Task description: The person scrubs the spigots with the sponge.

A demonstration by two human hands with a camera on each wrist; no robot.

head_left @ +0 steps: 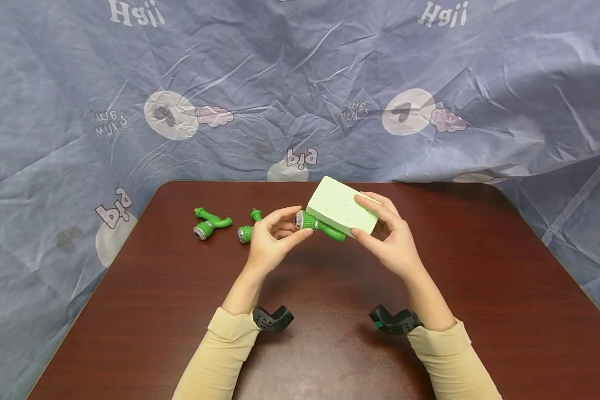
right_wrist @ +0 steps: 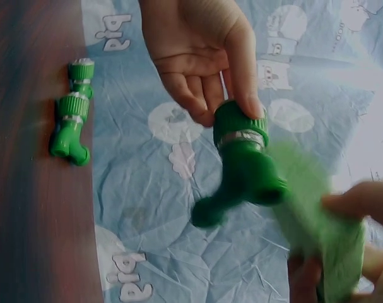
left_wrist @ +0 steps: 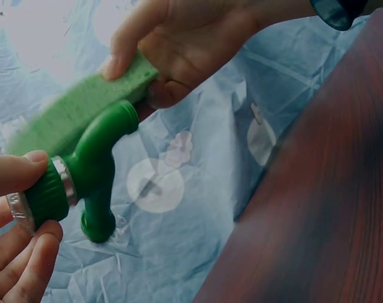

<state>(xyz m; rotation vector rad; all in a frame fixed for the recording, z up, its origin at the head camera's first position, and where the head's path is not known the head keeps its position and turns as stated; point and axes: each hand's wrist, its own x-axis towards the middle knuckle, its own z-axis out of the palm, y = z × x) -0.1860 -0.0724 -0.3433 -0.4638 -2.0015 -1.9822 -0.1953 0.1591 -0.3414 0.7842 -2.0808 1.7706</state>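
Observation:
My left hand (head_left: 272,239) pinches the ribbed knob of a green plastic faucet (left_wrist: 96,167) between thumb and fingers, lifted above the table. A light green sponge (head_left: 342,205) is gripped at its right end by my right hand (head_left: 387,236). In the head view the sponge overlaps the upper side of the faucet body. The right wrist view has the sponge (right_wrist: 324,233) blurred, close beside the faucet's spout (right_wrist: 267,186); whether they touch is hard to tell.
Two more green faucets lie on the dark wooden table: one (head_left: 215,221) at the left, another (head_left: 245,233) partly hidden behind my left hand. A blue patterned cloth (head_left: 290,83) hangs behind the table's far edge. Black bands (head_left: 272,319) sit on both wrists.

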